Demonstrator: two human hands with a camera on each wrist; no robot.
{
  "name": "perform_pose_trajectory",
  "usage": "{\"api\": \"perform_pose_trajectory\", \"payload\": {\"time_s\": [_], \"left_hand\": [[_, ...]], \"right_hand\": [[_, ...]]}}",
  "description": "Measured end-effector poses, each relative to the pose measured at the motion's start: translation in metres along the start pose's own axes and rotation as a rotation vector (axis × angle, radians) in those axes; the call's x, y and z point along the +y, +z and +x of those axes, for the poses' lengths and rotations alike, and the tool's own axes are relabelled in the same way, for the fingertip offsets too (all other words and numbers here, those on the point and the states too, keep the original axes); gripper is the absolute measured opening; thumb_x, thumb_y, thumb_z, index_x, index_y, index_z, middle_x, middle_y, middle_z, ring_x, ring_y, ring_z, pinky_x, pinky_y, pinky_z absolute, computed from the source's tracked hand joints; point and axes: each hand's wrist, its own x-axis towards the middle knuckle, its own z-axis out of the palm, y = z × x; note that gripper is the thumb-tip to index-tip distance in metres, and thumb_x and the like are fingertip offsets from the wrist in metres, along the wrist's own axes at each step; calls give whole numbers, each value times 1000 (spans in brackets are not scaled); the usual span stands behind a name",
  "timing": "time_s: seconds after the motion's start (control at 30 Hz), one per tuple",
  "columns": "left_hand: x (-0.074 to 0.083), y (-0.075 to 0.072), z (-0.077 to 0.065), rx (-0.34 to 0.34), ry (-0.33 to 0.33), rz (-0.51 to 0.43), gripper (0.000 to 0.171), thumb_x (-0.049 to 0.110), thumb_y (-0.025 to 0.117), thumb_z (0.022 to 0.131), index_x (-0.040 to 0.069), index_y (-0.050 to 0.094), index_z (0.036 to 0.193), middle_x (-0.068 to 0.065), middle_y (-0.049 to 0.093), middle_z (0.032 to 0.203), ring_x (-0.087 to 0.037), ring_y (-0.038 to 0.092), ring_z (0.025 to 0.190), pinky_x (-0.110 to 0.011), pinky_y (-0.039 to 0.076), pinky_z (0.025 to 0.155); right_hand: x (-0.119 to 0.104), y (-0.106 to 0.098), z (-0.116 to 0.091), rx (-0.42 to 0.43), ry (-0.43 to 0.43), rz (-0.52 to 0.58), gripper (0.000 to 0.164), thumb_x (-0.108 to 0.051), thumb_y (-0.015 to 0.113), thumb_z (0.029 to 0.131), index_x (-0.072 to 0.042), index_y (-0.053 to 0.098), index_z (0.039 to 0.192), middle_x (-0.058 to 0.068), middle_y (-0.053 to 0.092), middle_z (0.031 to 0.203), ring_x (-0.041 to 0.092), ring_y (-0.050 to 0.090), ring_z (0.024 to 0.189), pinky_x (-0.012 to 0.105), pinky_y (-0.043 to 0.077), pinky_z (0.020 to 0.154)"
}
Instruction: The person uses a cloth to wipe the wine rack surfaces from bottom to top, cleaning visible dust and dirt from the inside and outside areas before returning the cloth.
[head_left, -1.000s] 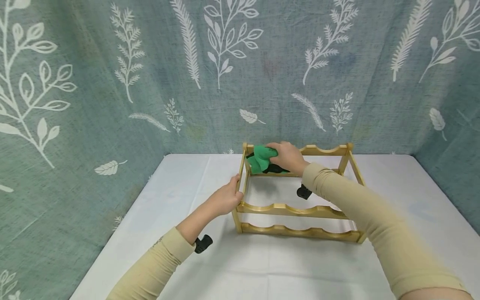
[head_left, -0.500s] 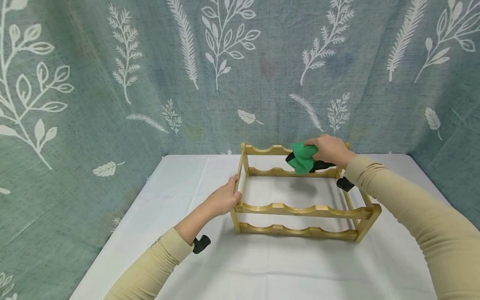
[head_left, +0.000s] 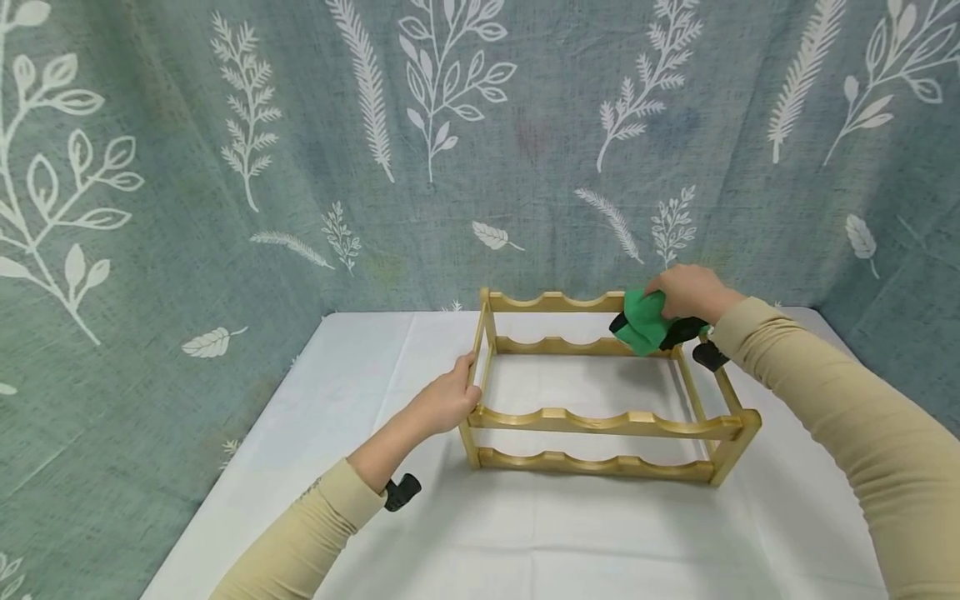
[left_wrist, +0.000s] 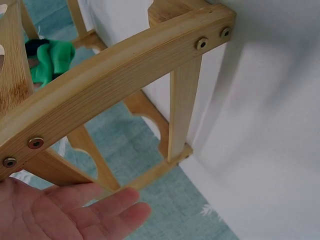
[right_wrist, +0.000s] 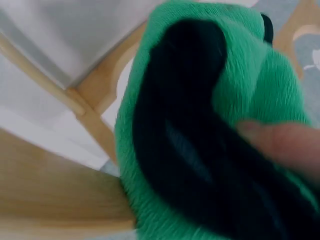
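A two-tier wooden wine rack [head_left: 555, 419] with scalloped bars stands on the white-covered table. At its left side, my left hand [head_left: 442, 400] holds the upper side rail; the left wrist view shows that palm and fingers [left_wrist: 117, 202] against the rail's end. My right hand [head_left: 693, 292] grips a fuzzy green cloth [head_left: 643, 321] with black parts at the rack's back right corner. Up close in the right wrist view, a thumb [right_wrist: 285, 142] presses the bunched green cloth [right_wrist: 245, 70] beside its black strip. The rail under the cloth is mostly hidden.
A grey-green curtain [head_left: 420, 208] with white leaf prints hangs behind and beside the table. The white tablecloth [head_left: 480, 533] spreads in front of the rack. Small black devices [head_left: 402, 492] show at both wrists.
My right hand has moved the green cloth rightward along the rack's upper back bar, from the left corner to the right corner. The left hand stays on the left rail.
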Motion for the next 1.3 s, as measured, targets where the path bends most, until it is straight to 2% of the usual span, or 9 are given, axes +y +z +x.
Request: {"api": "perform_pose_trajectory", "payload": {"time_s": [0.2,0.3,0.43,0.53,0.63,0.77,1.0,1.1,1.3], "left_hand": [[1,0,0,-5,5,2,63,20,33,89,0,13,145,-2,43,61,-16,40,52,-29,36,50],[2,0,-1,2,5,7,63,21,33,89,0,14,145,-2,44,62,-16,42,55,-29,36,51],[-2,0,-2,4,6,-9,63,21,33,89,-1,14,145,-1,42,60,-14,39,52,-28,35,49],[-4,-1,-3,-3,8,-24,63,20,33,89,-2,13,145,0,41,57,-13,34,47,-28,33,46],[-4,-1,-3,-2,7,-25,63,20,33,89,-1,13,145,0,40,56,-13,33,47,-28,33,46],[-3,-1,-2,1,15,-22,63,19,33,89,-1,13,145,1,40,56,-13,33,47,-27,33,46],[-2,0,-2,-5,7,-16,63,21,33,89,-1,14,145,0,41,57,-14,35,48,-28,34,47],[-1,-1,-2,-3,15,-14,63,21,33,89,-1,14,145,0,41,57,-14,37,49,-29,35,48],[-2,-1,-2,2,22,-9,63,21,33,89,-1,14,145,0,41,55,-13,35,46,-28,33,45]], "right_hand": [[0,5,3,-5,-125,-23,42,4,62,76,-5,63,117,22,60,113,30,59,82,32,40,57],[-2,7,3,20,-173,24,41,4,62,76,-3,63,116,20,63,106,25,55,73,32,37,57],[-9,13,8,40,-212,79,40,2,63,78,-2,62,117,15,65,97,17,39,60,32,28,56],[-15,18,13,49,-228,65,40,-1,65,78,-4,61,118,16,63,101,19,46,65,31,31,55],[-24,23,20,73,-258,64,41,-5,68,79,-7,61,119,20,60,108,28,57,81,33,40,59],[-43,29,32,131,-280,104,43,-10,70,80,-9,60,121,21,58,113,34,57,94,40,48,71],[-94,43,56,191,-363,169,43,-13,71,80,-11,60,122,18,59,111,33,57,96,42,48,76],[-111,57,69,163,-368,157,44,-14,71,80,-13,60,123,16,59,114,31,57,99,40,49,81],[-130,86,90,71,-317,131,48,-16,69,83,-13,55,129,20,54,115,26,60,88,35,50,75]]}}
